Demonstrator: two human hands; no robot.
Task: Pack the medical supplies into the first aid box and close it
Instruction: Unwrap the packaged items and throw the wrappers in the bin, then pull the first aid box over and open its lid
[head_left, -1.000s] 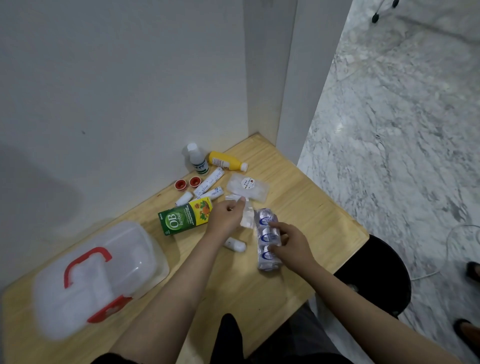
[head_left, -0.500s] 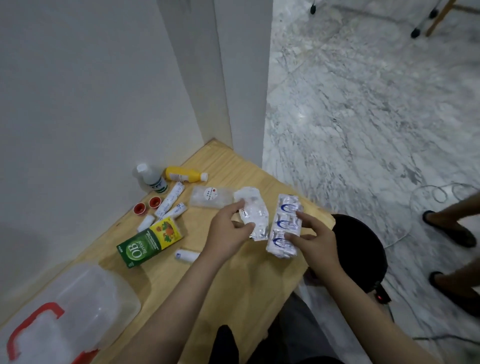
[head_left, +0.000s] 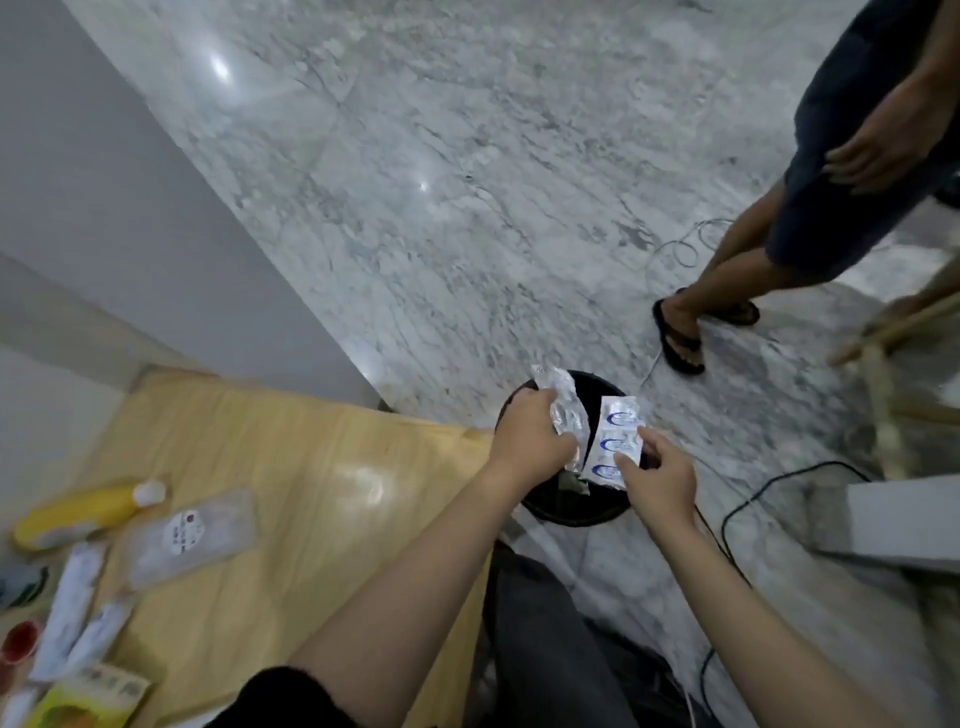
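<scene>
Two packets held lower centre over black round bin (head_left: 566, 512): left hand (head_left: 530, 441) pinching crinkled clear plastic wrapper (head_left: 566, 415), right hand (head_left: 657, 480) pinching white blue-printed strip (head_left: 615, 441). Advisable: drop wrapper only.

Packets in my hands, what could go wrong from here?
Both packets, the clear one in the left hand and the blue-printed strip in the right hand, are held past the table edge above the black stool. A loose grip could drop them onto the floor.
</scene>
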